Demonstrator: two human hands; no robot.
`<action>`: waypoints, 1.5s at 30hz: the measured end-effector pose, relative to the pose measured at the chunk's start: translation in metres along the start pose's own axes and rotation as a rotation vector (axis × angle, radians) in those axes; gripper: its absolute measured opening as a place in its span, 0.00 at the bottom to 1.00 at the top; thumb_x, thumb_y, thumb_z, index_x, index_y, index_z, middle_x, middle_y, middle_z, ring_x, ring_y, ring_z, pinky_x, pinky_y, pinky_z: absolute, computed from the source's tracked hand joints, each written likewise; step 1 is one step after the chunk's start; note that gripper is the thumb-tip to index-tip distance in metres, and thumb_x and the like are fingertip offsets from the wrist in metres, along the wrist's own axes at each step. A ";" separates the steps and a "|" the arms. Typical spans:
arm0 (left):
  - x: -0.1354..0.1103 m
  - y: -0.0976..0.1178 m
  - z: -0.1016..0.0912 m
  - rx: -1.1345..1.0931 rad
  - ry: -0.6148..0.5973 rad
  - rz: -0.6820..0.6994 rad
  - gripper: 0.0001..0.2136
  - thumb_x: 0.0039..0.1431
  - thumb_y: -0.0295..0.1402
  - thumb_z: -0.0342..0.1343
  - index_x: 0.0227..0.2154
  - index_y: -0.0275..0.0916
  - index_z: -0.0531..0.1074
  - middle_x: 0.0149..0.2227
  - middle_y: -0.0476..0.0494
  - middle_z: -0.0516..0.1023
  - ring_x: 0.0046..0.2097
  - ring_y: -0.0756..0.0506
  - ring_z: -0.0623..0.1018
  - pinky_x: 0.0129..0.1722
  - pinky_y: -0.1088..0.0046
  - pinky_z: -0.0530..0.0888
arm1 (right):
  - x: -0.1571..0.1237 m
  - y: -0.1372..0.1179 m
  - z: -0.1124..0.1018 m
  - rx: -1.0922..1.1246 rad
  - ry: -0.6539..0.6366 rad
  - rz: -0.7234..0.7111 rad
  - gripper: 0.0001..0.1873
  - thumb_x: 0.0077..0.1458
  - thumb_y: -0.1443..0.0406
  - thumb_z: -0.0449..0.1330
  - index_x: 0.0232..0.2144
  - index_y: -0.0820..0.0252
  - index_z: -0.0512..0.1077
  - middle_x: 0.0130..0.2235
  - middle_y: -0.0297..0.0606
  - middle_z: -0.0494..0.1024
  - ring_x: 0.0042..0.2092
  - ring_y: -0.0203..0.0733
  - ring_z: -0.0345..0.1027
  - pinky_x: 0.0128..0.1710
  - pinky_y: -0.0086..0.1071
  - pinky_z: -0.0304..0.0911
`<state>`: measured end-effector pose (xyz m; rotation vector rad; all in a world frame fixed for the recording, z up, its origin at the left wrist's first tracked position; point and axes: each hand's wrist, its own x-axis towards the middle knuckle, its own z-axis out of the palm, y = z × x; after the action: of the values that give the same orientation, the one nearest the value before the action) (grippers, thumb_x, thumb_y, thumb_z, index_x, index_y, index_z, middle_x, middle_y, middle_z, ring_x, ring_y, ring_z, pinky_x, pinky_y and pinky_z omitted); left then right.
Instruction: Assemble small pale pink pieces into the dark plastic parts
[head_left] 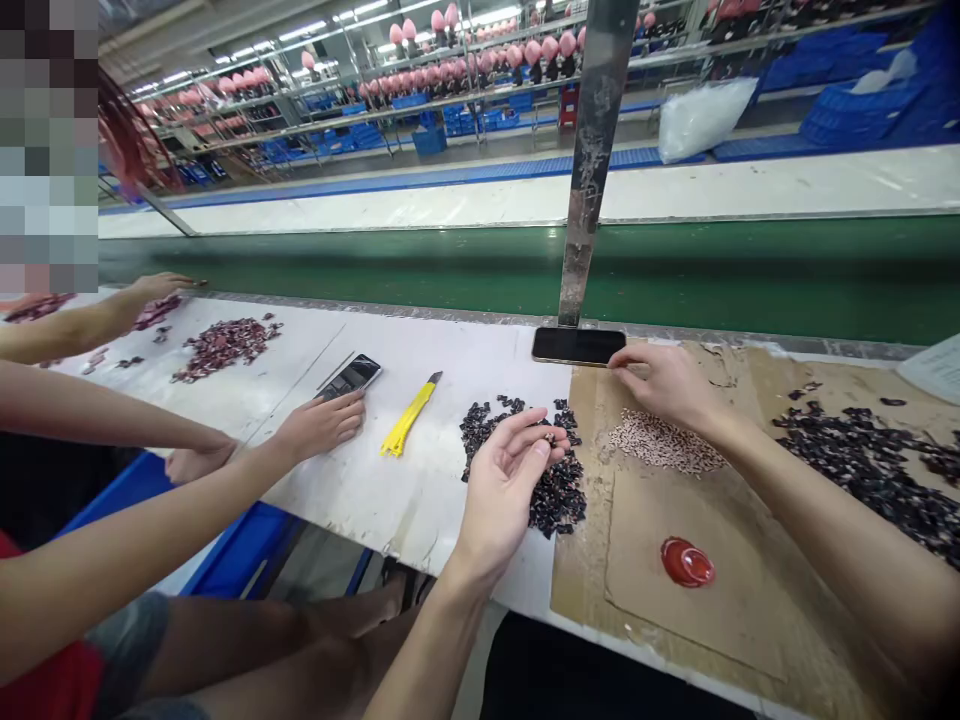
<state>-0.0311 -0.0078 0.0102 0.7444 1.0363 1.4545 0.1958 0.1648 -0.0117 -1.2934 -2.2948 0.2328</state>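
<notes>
My left hand [501, 490] is closed, with a tiny dark piece [551, 441] showing a yellowish spot pinched between thumb and fingers. Beneath it lies a heap of small black pieces [559, 495]. At the right end of a black-screened smartphone [574, 346], my right hand [670, 385] grips the corner between thumb and forefinger. The phone lies flat at the table's back edge. Under my right wrist spreads a pile of small pale pink pieces [660, 442]. Nearer me, a glossy red blob [686, 562] sits on a cardboard sheet [645, 590].
More black pieces [862, 460] lie right. Left are bundled yellow cable ties [409, 415] and another phone [351, 378], touched by a co-worker's hand [322, 428]. Another pile of dark reddish pieces [229, 347] lies farther left. A metal post [589, 180] rises before a green belt [712, 270].
</notes>
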 end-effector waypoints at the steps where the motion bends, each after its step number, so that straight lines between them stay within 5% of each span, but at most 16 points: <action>1: -0.001 0.001 0.001 0.007 -0.001 0.002 0.14 0.61 0.32 0.70 0.49 0.37 0.80 0.42 0.43 0.87 0.45 0.48 0.86 0.52 0.71 0.82 | -0.006 0.000 -0.004 -0.006 0.003 -0.007 0.13 0.62 0.65 0.57 0.39 0.55 0.83 0.42 0.41 0.88 0.42 0.50 0.82 0.44 0.45 0.76; 10: -0.006 0.002 0.006 0.175 -0.023 -0.016 0.08 0.64 0.33 0.65 0.43 0.37 0.84 0.44 0.41 0.88 0.42 0.46 0.87 0.48 0.71 0.84 | -0.086 -0.003 -0.023 -0.099 -0.116 -0.127 0.14 0.68 0.65 0.56 0.40 0.53 0.82 0.41 0.38 0.88 0.39 0.47 0.83 0.35 0.37 0.75; 14: -0.013 -0.003 0.005 0.238 -0.030 -0.012 0.09 0.66 0.33 0.62 0.44 0.36 0.83 0.45 0.38 0.88 0.46 0.44 0.87 0.52 0.68 0.84 | -0.093 0.000 -0.023 -0.145 -0.135 -0.151 0.15 0.67 0.68 0.56 0.38 0.50 0.83 0.37 0.37 0.87 0.36 0.46 0.81 0.32 0.34 0.71; 17: -0.010 -0.004 0.004 0.544 -0.095 0.098 0.13 0.72 0.32 0.54 0.49 0.34 0.80 0.46 0.34 0.87 0.46 0.43 0.88 0.51 0.66 0.85 | -0.086 0.002 -0.026 -0.159 -0.116 -0.145 0.14 0.66 0.67 0.58 0.38 0.50 0.84 0.34 0.37 0.87 0.33 0.44 0.81 0.30 0.31 0.69; 20: 0.021 -0.001 0.011 0.991 -0.196 0.319 0.17 0.75 0.26 0.45 0.55 0.33 0.77 0.53 0.32 0.84 0.52 0.41 0.85 0.55 0.61 0.83 | -0.079 0.002 -0.031 -0.161 -0.094 -0.134 0.13 0.67 0.64 0.58 0.41 0.50 0.84 0.35 0.37 0.88 0.32 0.45 0.82 0.29 0.32 0.70; 22: 0.057 0.000 0.021 1.083 -0.257 0.371 0.21 0.70 0.19 0.48 0.61 0.36 0.74 0.64 0.32 0.77 0.65 0.37 0.77 0.67 0.54 0.73 | -0.077 0.000 -0.035 -0.156 -0.076 -0.134 0.14 0.67 0.63 0.58 0.42 0.51 0.85 0.38 0.38 0.89 0.34 0.49 0.84 0.30 0.35 0.72; 24: 0.095 -0.002 0.032 1.181 -0.306 0.368 0.24 0.67 0.16 0.50 0.64 0.35 0.71 0.66 0.29 0.73 0.65 0.34 0.76 0.67 0.50 0.72 | -0.078 -0.004 -0.039 -0.140 -0.052 -0.140 0.14 0.68 0.62 0.57 0.41 0.52 0.85 0.40 0.39 0.89 0.36 0.51 0.85 0.32 0.38 0.75; 28: 0.137 -0.009 0.043 1.355 -0.353 0.319 0.18 0.71 0.34 0.61 0.60 0.37 0.73 0.60 0.34 0.76 0.56 0.37 0.80 0.55 0.50 0.80 | -0.090 -0.010 -0.050 -0.077 0.008 -0.156 0.14 0.69 0.63 0.56 0.40 0.53 0.84 0.41 0.38 0.89 0.38 0.48 0.85 0.35 0.39 0.78; 31: 0.133 -0.011 0.039 1.422 -0.382 0.324 0.19 0.71 0.40 0.62 0.59 0.39 0.73 0.59 0.37 0.76 0.55 0.38 0.80 0.53 0.52 0.81 | -0.104 -0.015 -0.061 -0.025 0.059 -0.156 0.14 0.69 0.62 0.56 0.39 0.54 0.82 0.38 0.38 0.88 0.35 0.45 0.84 0.34 0.37 0.78; 37: 0.100 -0.002 0.026 1.420 -0.428 0.362 0.32 0.63 0.12 0.45 0.69 0.34 0.64 0.68 0.24 0.69 0.60 0.29 0.80 0.61 0.45 0.75 | -0.139 -0.028 -0.068 0.141 0.240 0.018 0.07 0.66 0.58 0.63 0.38 0.48 0.81 0.37 0.34 0.87 0.34 0.45 0.83 0.34 0.36 0.79; 45: 0.090 -0.001 0.031 1.235 -0.419 0.389 0.30 0.62 0.14 0.45 0.66 0.32 0.69 0.63 0.22 0.75 0.61 0.28 0.79 0.62 0.42 0.74 | -0.172 -0.039 -0.064 0.320 0.315 0.334 0.12 0.60 0.50 0.65 0.33 0.45 0.86 0.35 0.32 0.88 0.32 0.47 0.85 0.31 0.32 0.83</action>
<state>-0.0167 0.0864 0.0124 2.1127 1.4533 0.7411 0.2719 -0.0057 0.0010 -1.4205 -1.6942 0.4542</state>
